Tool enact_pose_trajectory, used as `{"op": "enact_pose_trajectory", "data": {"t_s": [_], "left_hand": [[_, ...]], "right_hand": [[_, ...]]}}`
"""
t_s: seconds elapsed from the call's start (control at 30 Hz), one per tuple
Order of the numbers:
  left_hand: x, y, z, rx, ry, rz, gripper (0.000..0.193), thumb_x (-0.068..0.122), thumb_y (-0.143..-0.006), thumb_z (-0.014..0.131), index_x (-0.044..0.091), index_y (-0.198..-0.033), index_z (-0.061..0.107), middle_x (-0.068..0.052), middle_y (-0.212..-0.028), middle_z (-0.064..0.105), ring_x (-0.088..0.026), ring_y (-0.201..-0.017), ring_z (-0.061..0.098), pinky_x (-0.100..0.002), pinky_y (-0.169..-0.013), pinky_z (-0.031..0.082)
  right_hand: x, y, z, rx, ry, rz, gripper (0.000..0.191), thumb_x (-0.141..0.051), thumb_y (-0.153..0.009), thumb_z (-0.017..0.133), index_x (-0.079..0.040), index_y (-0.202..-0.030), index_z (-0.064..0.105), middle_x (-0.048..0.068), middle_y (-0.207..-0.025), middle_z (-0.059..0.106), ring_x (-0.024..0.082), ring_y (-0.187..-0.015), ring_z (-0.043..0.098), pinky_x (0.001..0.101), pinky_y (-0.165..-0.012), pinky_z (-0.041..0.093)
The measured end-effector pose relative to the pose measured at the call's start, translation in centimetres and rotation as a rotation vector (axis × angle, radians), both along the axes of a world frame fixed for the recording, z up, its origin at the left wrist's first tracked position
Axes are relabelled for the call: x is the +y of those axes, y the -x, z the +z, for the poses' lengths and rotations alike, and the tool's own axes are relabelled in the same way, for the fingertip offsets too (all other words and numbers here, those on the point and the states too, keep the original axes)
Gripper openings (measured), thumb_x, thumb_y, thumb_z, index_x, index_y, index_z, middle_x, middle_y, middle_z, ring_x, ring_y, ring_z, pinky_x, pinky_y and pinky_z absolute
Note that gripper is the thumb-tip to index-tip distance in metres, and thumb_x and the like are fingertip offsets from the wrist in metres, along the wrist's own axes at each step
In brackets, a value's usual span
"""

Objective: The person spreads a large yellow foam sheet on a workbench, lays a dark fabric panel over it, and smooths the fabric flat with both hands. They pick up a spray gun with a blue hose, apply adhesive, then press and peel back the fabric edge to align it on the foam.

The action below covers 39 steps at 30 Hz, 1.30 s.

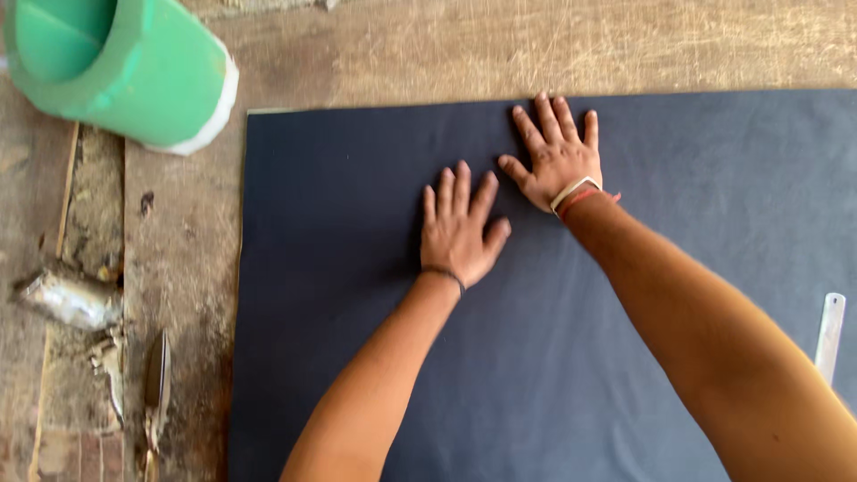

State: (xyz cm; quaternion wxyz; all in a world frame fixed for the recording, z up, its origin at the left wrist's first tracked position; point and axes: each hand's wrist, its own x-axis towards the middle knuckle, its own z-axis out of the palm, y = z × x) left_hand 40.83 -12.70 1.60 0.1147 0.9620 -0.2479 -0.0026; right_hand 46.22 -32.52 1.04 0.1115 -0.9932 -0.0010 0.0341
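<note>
The single head-worn camera looked steeply down from above and close over the bench (pixel 536 45), facing away from the wearer, so both forearms ran up from the lower edge to the hands on a dark sheet (pixel 357 375) filling most of the view.

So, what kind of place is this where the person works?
Probably a craft or tailoring workshop. A large dark blue sheet lies spread on a worn, scratched wooden table, both hands pressed flat on it. Shears lie at the left and a ruler at the right.
</note>
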Motion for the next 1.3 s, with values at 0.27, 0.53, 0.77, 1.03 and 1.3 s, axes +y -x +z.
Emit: {"op": "enact_pose_trajectory", "data": {"t_s": [0.27, 0.53, 0.77, 1.03, 1.3], "left_hand": [[3.5, 33.2, 2.2, 0.329, 0.14, -0.44, 0.073, 0.056, -0.09, 0.055, 0.026, -0.157, 0.046, -0.017, -0.168, 0.034, -0.04, -0.153, 0.033, -0.062, -0.122, 0.022], [7.5, 36.7, -0.4, 0.35, 0.606, -0.407, 0.032, 0.022, -0.103, 0.065, 0.014, -0.133, 0.06, -0.008, -0.136, 0.061, -0.029, -0.137, 0.055, -0.047, -0.115, 0.039], [17.4, 36.8, 0.1, 0.068, 0.255, 0.021, 0.061, 0.04, -0.095, 0.064, 0.014, -0.148, 0.05, -0.022, -0.16, 0.039, -0.042, -0.148, 0.035, -0.059, -0.121, 0.025], [23.0, 48.3, 0.9, 0.127, -0.033, -0.075, 0.07, 0.052, -0.097, 0.055, 0.025, -0.159, 0.037, -0.02, -0.166, 0.026, -0.041, -0.152, 0.023, -0.059, -0.122, 0.015], [24.5, 50.3, 1.9, 0.349, -0.055, -0.081, 0.072, 0.056, -0.098, 0.05, 0.024, -0.16, 0.033, -0.017, -0.17, 0.014, -0.038, -0.156, 0.014, -0.055, -0.123, 0.01]], "right_hand": [[2.2, 3.0, 0.1, -0.014, -0.099, -0.072, 0.072, -0.061, -0.104, 0.033, -0.023, -0.165, 0.027, 0.015, -0.172, 0.015, 0.036, -0.157, 0.009, 0.0642, -0.123, 0.0], [10.1, 22.4, 1.0, -0.035, -0.088, -0.002, 0.064, -0.049, -0.105, 0.038, -0.02, -0.161, 0.035, 0.019, -0.17, 0.02, 0.044, -0.155, 0.014, 0.0658, -0.121, 0.007], [19.9, 48.3, 1.5, 0.056, 0.064, 0.155, 0.065, -0.056, -0.096, 0.039, -0.033, -0.156, 0.034, 0.01, -0.165, 0.026, 0.036, -0.151, 0.022, 0.0644, -0.118, 0.014], [23.1, 59.0, 2.2, 0.02, 0.019, -0.027, 0.062, -0.052, -0.098, 0.045, -0.036, -0.157, 0.036, 0.009, -0.167, 0.027, 0.033, -0.154, 0.023, 0.0621, -0.121, 0.014], [13.9, 60.4, 1.7, -0.121, -0.34, -0.274, 0.049, -0.035, -0.085, 0.077, -0.026, -0.132, 0.064, 0.011, -0.153, 0.051, 0.032, -0.143, 0.047, 0.0475, -0.119, 0.04]]}}
